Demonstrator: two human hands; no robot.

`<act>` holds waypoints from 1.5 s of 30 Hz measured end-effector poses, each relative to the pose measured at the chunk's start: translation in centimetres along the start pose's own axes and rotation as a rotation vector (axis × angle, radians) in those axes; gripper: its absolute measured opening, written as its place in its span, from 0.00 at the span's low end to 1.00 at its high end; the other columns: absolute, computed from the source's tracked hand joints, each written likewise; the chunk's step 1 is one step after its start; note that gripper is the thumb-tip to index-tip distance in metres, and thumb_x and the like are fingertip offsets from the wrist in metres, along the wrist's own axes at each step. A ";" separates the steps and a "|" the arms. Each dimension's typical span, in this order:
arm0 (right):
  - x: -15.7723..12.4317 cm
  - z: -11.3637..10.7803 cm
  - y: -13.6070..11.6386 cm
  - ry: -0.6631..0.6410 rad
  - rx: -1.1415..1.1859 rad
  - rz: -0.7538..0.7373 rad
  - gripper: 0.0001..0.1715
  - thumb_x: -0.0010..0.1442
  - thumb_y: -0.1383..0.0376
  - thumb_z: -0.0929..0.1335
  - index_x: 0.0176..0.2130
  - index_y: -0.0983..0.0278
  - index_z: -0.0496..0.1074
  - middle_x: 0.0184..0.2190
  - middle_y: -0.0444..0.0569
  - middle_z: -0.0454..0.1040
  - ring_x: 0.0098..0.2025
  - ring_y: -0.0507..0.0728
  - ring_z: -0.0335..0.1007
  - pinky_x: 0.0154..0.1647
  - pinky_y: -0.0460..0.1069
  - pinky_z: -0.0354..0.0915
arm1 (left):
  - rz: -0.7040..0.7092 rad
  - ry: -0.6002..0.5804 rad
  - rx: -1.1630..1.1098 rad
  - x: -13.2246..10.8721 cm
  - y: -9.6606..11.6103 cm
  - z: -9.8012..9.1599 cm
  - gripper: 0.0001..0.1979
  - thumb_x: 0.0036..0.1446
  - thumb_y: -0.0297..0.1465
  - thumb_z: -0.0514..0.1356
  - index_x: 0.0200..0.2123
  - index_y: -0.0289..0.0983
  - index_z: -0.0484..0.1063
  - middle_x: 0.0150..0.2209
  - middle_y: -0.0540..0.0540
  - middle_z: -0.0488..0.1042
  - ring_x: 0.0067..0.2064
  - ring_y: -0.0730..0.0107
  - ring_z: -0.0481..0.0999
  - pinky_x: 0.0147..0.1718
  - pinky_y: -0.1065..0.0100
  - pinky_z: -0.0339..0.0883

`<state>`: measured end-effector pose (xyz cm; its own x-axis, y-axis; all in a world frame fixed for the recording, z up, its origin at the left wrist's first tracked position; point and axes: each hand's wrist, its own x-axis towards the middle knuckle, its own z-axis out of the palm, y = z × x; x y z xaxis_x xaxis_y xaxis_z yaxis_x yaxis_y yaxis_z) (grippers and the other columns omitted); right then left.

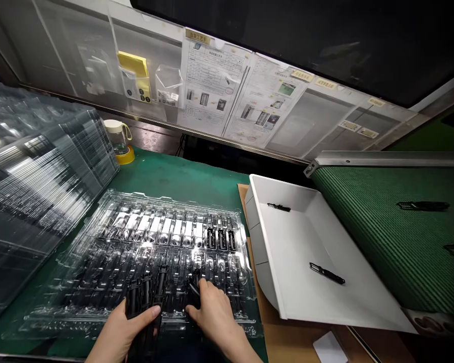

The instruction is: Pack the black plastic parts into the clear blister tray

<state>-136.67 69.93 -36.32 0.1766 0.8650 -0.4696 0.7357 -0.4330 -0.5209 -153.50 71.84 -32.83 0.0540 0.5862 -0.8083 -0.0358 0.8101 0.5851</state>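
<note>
- Our left hand (123,327) grips black parts (142,297) at the near edge of the tray (98,212).
- Our right hand (212,307) presses one part (194,291) into a tray slot.
- Right of us, a white bin (287,247) holds two more.

Pretty clearly a factory assembly line station; green conveyor belt (386,237) on the right, laminated work instruction sheets (212,80) posted up front, stacks of clear plastic part trays (41,176) on a green bench mat (181,176)
</note>
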 end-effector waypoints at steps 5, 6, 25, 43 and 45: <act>-0.6 -1.9 0.4 -0.088 0.334 0.001 0.06 0.46 0.63 0.59 0.27 0.64 0.57 0.25 0.46 0.63 0.26 0.55 0.64 0.26 0.49 0.56 | -0.012 -0.003 -0.020 -0.1 0.3 0.0 0.20 0.37 0.36 0.63 0.33 0.31 0.61 0.22 0.46 0.69 0.26 0.62 0.69 0.26 0.62 0.67; -0.8 -2.1 0.1 -0.136 0.426 0.000 0.06 0.48 0.62 0.58 0.28 0.64 0.56 0.24 0.44 0.63 0.24 0.53 0.64 0.23 0.47 0.56 | -0.010 -0.015 -0.027 0.0 0.3 0.0 0.20 0.38 0.35 0.63 0.34 0.31 0.61 0.22 0.45 0.70 0.26 0.62 0.70 0.26 0.62 0.67; -1.9 -1.3 -2.1 -0.463 1.539 0.125 0.20 0.42 0.66 0.58 0.37 0.69 0.67 0.24 0.48 0.68 0.25 0.50 0.62 0.28 0.45 0.55 | -0.001 -0.168 -0.185 -0.4 -0.6 0.5 0.25 0.39 0.34 0.63 0.40 0.33 0.58 0.28 0.42 0.72 0.29 0.62 0.69 0.29 0.63 0.64; -2.2 -2.8 -3.0 -0.340 1.330 -0.174 0.13 0.43 0.63 0.68 0.31 0.68 0.68 0.24 0.47 0.67 0.27 0.52 0.63 0.33 0.49 0.58 | 0.262 -0.021 0.033 -1.1 -0.4 0.9 0.22 0.28 0.36 0.65 0.30 0.35 0.67 0.30 0.41 0.73 0.37 0.51 0.69 0.38 0.57 0.62; -2.5 -3.2 -3.3 -0.303 1.229 -0.248 0.14 0.42 0.65 0.68 0.32 0.67 0.67 0.25 0.46 0.67 0.30 0.53 0.63 0.36 0.50 0.58 | 0.275 0.074 0.095 -1.0 -0.8 0.7 0.20 0.26 0.35 0.65 0.28 0.36 0.69 0.30 0.42 0.73 0.38 0.49 0.68 0.39 0.56 0.62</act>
<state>-137.48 70.02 -31.14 -0.1509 0.9339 -0.3242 -0.3827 -0.3576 -0.8519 -152.79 70.60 -32.44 -0.0175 0.7849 -0.6194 0.0547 0.6193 0.7832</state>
